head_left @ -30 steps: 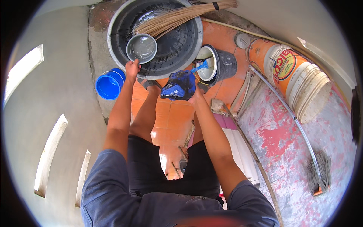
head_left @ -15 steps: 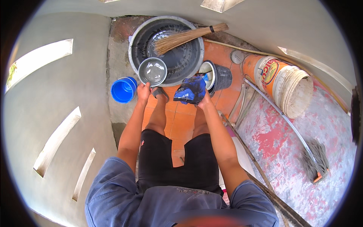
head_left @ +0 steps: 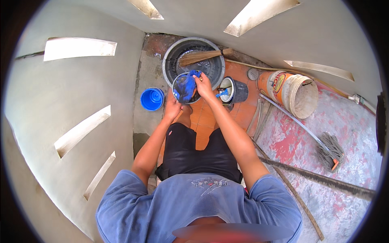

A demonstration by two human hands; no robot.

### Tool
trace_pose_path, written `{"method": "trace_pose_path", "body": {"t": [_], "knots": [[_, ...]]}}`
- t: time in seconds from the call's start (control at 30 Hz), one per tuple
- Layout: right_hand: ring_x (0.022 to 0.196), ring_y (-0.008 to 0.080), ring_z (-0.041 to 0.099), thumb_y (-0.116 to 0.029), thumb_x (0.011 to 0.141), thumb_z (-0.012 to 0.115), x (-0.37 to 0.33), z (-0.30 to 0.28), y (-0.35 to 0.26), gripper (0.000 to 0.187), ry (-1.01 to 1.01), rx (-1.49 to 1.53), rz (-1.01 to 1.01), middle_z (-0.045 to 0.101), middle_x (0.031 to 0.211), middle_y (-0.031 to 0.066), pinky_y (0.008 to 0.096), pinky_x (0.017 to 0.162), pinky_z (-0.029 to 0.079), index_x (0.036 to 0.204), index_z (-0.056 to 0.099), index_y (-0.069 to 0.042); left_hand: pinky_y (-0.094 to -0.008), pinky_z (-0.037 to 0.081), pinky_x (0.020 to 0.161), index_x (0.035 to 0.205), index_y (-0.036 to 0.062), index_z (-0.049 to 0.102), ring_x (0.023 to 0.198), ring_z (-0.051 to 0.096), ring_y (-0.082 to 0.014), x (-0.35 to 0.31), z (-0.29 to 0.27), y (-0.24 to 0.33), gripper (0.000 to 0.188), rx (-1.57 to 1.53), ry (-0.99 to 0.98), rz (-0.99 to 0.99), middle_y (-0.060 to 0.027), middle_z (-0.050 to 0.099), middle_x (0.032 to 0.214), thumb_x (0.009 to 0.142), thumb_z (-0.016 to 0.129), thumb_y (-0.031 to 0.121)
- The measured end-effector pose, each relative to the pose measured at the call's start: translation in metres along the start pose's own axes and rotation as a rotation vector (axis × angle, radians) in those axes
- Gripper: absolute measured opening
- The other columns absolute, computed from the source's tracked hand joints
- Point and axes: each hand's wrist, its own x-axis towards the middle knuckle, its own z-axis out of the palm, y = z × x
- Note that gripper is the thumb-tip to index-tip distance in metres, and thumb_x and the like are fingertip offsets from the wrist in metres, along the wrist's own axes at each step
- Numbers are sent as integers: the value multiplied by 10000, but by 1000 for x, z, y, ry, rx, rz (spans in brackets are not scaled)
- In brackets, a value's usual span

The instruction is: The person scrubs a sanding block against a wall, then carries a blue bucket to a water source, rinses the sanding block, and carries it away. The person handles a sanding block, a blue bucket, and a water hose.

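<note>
My left hand (head_left: 173,108) grips the near left rim of a round grey bowl (head_left: 196,99). A bunched blue and black cloth (head_left: 184,90) lies inside the bowl and covers most of its inner surface. Fingers of my right hand (head_left: 204,86) are closed on the cloth's upper right part, at the bowl's far right side. Just beyond both hands stands a large dark grey basin (head_left: 221,69), wet inside, with a stick broom (head_left: 202,58) laid across it. The bowl overlaps the basin's near edge in view; I cannot tell whether they touch.
On the left stands a blue bucket (head_left: 152,99) beside the wall. To the right is a tilted dark pail (head_left: 240,92) with a whitish container in its mouth. Farther right, an orange and white bucket (head_left: 290,90) lies on its side, near a string mop (head_left: 330,150) and a hose (head_left: 259,69).
The cloth has moved left from beside the pail into the bowl, carried by my right hand. My left hand still holds the bowl. The view has shifted.
</note>
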Motion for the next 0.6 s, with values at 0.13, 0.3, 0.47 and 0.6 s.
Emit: {"method": "trace_pose_path", "body": {"t": [0.13, 0.3, 0.47, 0.6], "knots": [[1044, 429, 612, -265, 887, 659, -11, 27, -47, 367, 29, -295, -218, 654, 1069, 241, 468, 909, 471, 1106, 605, 25, -247, 369, 427, 799, 56, 556, 486, 488, -81, -45, -19, 49, 206, -208, -80, -59, -17, 573, 644, 941, 581, 204], [1123, 426, 589, -412, 855, 667, -33, 50, -110, 549, -222, -718, -201, 584, 1206, 258, 467, 958, 475, 1146, 608, 50, -244, 374, 440, 831, 51, 545, 494, 481, -77, -80, -52, 94, 200, -203, -100, -35, -14, 576, 670, 952, 572, 207], [1147, 413, 593, -315, 868, 664, -50, 68, -151, 475, -321, -957, -313, 592, 1217, 253, 476, 959, 494, 1191, 596, 28, -239, 370, 444, 864, 53, 545, 506, 475, -66, -107, -89, 115, 196, -183, -100, 7, -3, 570, 680, 970, 571, 216], [1052, 395, 656, -155, 892, 591, -50, 89, -163, 310, -313, -1126, -385, 647, 1139, 254, 478, 894, 536, 1144, 611, 24, -230, 369, 449, 863, 61, 546, 520, 477, -62, -122, -102, 123, 194, -255, -117, 53, 1, 567, 677, 979, 568, 215]]}}
